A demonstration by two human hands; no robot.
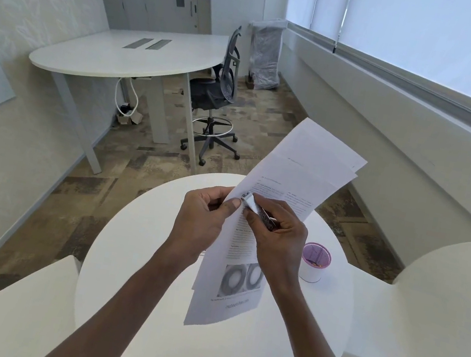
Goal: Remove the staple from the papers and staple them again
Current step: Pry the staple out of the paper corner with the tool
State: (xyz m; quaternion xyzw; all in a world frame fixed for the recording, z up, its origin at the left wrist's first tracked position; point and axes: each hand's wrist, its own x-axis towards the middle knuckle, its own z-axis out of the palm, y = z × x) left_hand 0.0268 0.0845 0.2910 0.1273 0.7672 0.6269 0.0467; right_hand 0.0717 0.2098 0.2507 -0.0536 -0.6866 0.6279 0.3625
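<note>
Head view: the papers (281,191) hang above the round white table (153,258), their left edge pinched by the left hand (202,222); the right hand (277,240) grips a small stapler (262,217) closed over that edge. A purple-rimmed cup (314,263) stands just beside.

White papers (300,170) showing black print and grey ring pictures, white round table (146,303) sitting beneath, white cup (313,264) wearing a lilac rim, mottled brown-grey carpet (96,193) spreading around
</note>
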